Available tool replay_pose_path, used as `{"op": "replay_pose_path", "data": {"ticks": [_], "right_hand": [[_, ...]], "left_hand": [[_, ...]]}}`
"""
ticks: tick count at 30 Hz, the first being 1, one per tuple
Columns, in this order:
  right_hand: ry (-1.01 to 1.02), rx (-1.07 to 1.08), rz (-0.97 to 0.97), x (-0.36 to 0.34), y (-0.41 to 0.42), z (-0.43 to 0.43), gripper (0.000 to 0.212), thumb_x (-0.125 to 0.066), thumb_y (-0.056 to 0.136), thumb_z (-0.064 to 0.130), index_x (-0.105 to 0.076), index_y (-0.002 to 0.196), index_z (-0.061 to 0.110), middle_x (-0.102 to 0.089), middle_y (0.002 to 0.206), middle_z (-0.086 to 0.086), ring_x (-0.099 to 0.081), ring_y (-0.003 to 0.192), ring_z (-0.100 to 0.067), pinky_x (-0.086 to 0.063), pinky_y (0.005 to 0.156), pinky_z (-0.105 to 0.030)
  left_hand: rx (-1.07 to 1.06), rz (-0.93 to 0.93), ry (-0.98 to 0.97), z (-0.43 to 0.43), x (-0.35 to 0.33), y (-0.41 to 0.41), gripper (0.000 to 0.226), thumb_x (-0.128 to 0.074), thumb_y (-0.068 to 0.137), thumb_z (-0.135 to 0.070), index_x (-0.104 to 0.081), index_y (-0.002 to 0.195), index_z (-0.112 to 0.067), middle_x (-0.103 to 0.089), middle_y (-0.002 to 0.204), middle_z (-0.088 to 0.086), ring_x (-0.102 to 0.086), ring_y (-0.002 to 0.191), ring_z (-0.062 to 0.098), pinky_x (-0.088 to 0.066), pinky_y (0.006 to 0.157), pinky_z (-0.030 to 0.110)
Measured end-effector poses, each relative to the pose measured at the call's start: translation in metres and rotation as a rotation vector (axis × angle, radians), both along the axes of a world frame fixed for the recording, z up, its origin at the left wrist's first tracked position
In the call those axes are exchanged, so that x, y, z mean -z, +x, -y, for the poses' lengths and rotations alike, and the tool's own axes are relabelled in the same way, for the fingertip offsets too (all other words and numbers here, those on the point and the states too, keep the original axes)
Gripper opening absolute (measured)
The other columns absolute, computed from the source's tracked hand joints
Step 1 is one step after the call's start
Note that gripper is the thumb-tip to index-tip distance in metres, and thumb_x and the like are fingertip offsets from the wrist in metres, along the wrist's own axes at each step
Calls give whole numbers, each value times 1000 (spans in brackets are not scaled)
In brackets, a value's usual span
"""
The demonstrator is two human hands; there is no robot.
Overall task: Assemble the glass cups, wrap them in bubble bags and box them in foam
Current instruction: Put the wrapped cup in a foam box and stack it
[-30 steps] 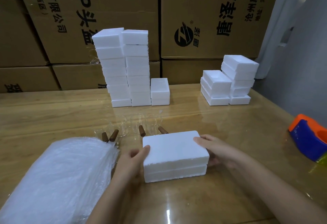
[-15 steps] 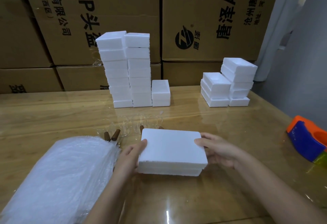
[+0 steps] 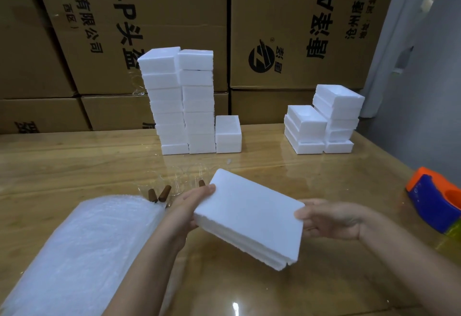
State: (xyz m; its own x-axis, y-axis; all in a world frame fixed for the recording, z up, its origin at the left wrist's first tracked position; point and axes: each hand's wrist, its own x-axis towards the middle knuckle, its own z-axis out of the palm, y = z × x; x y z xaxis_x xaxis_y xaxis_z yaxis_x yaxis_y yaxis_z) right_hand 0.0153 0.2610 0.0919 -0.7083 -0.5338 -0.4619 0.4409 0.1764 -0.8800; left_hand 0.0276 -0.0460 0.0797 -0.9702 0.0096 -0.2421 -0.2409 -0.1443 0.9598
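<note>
A closed white foam box (image 3: 249,216) is held above the table, tilted and turned at an angle. My left hand (image 3: 189,206) grips its left end, thumb on top. My right hand (image 3: 329,218) grips its right end, fingers underneath. Behind the box, several clear glass cups (image 3: 174,181) with brown wooden handles (image 3: 164,193) stand on the table, partly hidden. A thick pile of bubble bags (image 3: 79,253) lies at the front left.
Tall stacks of closed foam boxes (image 3: 179,101) stand at the back centre, and open foam halves (image 3: 324,121) at the back right. An orange and blue tape dispenser (image 3: 434,203) sits at the right edge. Cardboard cartons (image 3: 299,29) wall off the far side.
The foam box has been lifted off the table and tilted, its right end swinging toward me. Both hands rose with it, keeping hold of its ends.
</note>
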Motion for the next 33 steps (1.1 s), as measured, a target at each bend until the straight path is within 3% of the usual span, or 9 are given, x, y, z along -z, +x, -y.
{"op": "replay_pose_path", "data": {"ticks": [4, 7, 10, 13, 17, 21, 26, 29, 33], "right_hand": [[-8, 102, -16, 0, -7, -7, 99, -91, 43, 36, -53, 130, 7, -62, 125, -15, -61, 105, -26, -52, 89, -33], [-27, 153, -36, -4, -14, -15, 102, -91, 38, 43, -55, 128, 10, -66, 118, -14, -64, 96, -24, -53, 83, -32], [-123, 254, -50, -15, -27, -25, 98, -93, 35, 40, -56, 122, 13, -71, 100, -9, -69, 82, -20, -54, 68, -29], [-221, 390, -75, -29, -50, -27, 102, -95, 31, 36, -56, 124, 18, -70, 103, -12, -69, 88, -27, -57, 69, -33], [-268, 576, -61, -48, -92, -8, 82, -84, 53, 34, -57, 129, 20, -61, 112, -17, -61, 103, -33, -47, 97, -42], [-287, 756, 15, -58, -146, 28, 52, -76, 72, 32, -59, 120, 22, -55, 121, -17, -61, 106, -32, -49, 93, -41], [-256, 932, 87, -61, -203, 77, 62, -84, 63, 32, -54, 116, 20, -55, 110, -14, -64, 86, -33, -50, 72, -46], [-193, 944, 64, -61, -226, 104, 41, -79, 68, 37, -53, 94, 17, -54, 97, -10, -62, 80, -27, -48, 59, -40], [-144, 950, 18, -61, -253, 128, 38, -75, 74, 37, -44, 78, 16, -52, 83, -8, -59, 73, -25, -50, 70, -40]], "left_hand": [[15, 6, 32, -8, 2, -8, 67, -76, 55, -67, -70, 107, -26, -72, 108, -5, -65, 104, 16, -53, 86, 36], [-107, 16, 89, -16, 11, -16, 59, -55, 78, -67, -65, 111, -19, -70, 107, 0, -68, 96, 20, -54, 72, 31], [-152, -33, 108, -24, 24, -19, 44, -45, 95, -46, -65, 97, -7, -73, 89, 4, -69, 66, 15, -50, 51, 21], [-26, -101, -101, -33, 43, -12, 40, -47, 98, -32, -60, 73, -4, -65, 55, 2, -52, 39, 9, -35, 37, 16], [-8, -216, -297, -38, 68, -10, 41, -55, 96, -22, -52, 59, -4, -48, 42, 1, -43, 37, 10, -36, 44, 22], [-25, -259, -318, -37, 75, -16, 41, -56, 95, -18, -49, 56, -8, -49, 46, -1, -42, 42, 4, -35, 47, 15], [-4, -221, -305, -33, 77, -19, 40, -56, 94, -24, -49, 57, -10, -51, 49, 1, -44, 46, 7, -37, 49, 15], [16, -226, -304, -34, 77, -18, 42, -57, 94, -19, -49, 55, -9, -50, 48, 0, -45, 45, 5, -38, 50, 12], [17, -219, -300, -34, 77, -19, 42, -57, 94, -17, -47, 54, -7, -49, 45, 0, -44, 43, 4, -36, 48, 11]]}}
